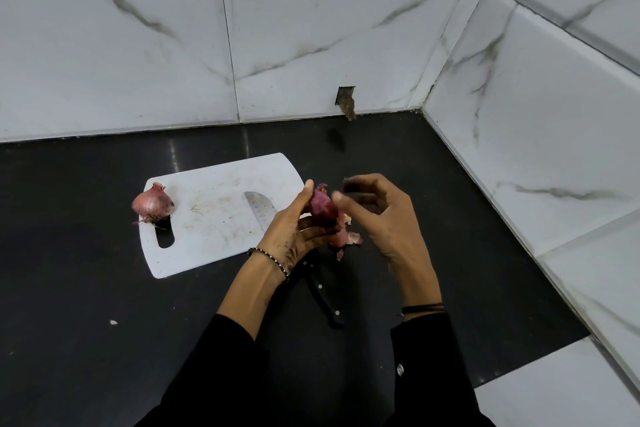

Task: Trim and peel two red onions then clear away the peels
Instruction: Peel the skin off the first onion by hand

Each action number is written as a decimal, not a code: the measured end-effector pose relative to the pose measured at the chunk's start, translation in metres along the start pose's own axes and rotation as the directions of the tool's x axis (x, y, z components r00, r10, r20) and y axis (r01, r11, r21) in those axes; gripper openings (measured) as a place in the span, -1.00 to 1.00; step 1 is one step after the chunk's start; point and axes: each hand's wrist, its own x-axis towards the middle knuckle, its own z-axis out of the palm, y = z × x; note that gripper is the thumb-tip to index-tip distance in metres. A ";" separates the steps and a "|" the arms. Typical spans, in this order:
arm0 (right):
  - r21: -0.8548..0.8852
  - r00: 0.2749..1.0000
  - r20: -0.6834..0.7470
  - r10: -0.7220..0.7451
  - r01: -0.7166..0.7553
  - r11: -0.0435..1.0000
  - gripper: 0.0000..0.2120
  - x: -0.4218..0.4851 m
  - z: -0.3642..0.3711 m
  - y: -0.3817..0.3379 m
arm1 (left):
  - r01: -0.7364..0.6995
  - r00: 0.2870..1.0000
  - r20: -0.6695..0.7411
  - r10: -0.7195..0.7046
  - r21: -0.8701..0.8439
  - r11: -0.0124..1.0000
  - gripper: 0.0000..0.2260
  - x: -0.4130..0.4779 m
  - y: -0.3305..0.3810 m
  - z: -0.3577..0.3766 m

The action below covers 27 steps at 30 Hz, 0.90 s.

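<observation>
Flaking dark-purple onion [323,208], partly peeled

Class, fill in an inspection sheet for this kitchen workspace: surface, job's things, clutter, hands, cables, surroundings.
Surface: black countertop with a white cutting board on it.
Job's things: unpeeled red onion on the board's left corner; knife with blade on the board, handle off it; loose peels on the counter under the hands.
Clutter: small white speck on the counter.
Hands: left hand grips a partly peeled onion; right hand blurred beside it, grip unclear.
Cables: nothing seen.
Surroundings: white marbled wall tiles; broken hole low in the back wall.
</observation>
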 end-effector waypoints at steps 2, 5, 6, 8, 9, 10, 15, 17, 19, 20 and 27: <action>-0.035 0.993 0.092 -0.069 0.072 0.997 -0.66 -0.002 -0.001 -0.007 | -0.013 1.000 -0.013 0.013 0.019 1.000 -0.51 -0.001 0.001 0.001; -0.164 0.981 0.156 -0.114 0.140 0.977 -0.56 -0.003 0.003 -0.007 | -0.028 1.000 -0.008 0.028 0.038 0.999 -0.49 -0.003 0.004 0.002; -0.204 0.979 0.155 -0.129 0.160 0.966 -0.55 -0.003 0.005 -0.005 | -0.031 1.000 -0.004 0.031 0.046 0.998 -0.52 -0.004 0.005 0.003; -0.229 0.977 0.141 -0.159 0.188 0.955 -0.57 -0.003 0.007 -0.004 | -0.036 0.999 0.006 0.036 0.077 0.996 -0.59 -0.005 0.007 0.003; -0.230 0.977 0.136 -0.166 0.194 0.954 -0.58 -0.003 0.008 -0.004 | -0.038 0.999 0.007 0.037 0.097 0.995 -0.59 -0.006 0.007 0.004; -0.231 0.977 0.134 -0.167 0.195 0.953 -0.60 -0.003 0.008 -0.004 | -0.036 0.999 0.006 0.035 0.117 0.992 -0.59 -0.006 0.007 0.004; -0.238 0.978 0.142 -0.154 0.185 0.954 -0.66 -0.004 0.009 0.001 | 0.002 1.000 -0.024 0.003 0.180 0.984 -0.53 -0.007 0.002 0.009; -0.260 0.977 0.144 -0.157 0.190 0.947 -0.68 -0.003 0.009 0.005 | 0.010 0.999 -0.042 -0.002 0.186 0.982 -0.53 -0.007 0.000 0.009; -0.260 0.975 0.150 -0.162 0.197 0.945 -0.70 -0.003 0.010 0.009 | 0.023 0.999 -0.051 -0.014 0.185 0.982 -0.54 -0.006 -0.002 0.009; -0.255 0.975 0.155 -0.162 0.198 0.946 -0.71 -0.003 0.010 0.009 | 0.032 0.998 -0.053 -0.023 0.183 0.983 -0.54 -0.006 -0.002 0.009; -0.281 0.975 0.140 -0.173 0.206 0.937 -0.73 -0.002 0.017 0.013 | 0.045 0.995 -0.095 -0.027 0.189 0.981 -0.50 -0.003 -0.002 0.004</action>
